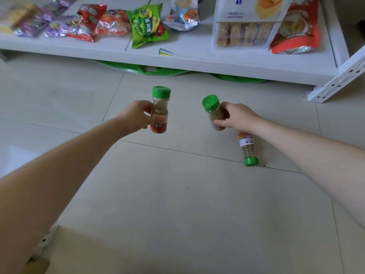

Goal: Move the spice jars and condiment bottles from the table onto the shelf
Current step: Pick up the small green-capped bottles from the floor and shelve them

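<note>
Head view: the left hand grips an upright spice jar with a green cap, held above the tiled floor. The right hand grips a second jar, tilted to the left. A third jar lies on its side on the floor, just below the right wrist. Beyond both hands, a low white shelf carries snack bags.

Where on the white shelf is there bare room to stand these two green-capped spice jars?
Best gap: between the green snack bag and the white cake bag, in front of the small blue bag. A bare strip also runs along the front of the shelf. The left end, with purple bags and red bags, is crowded.
</note>
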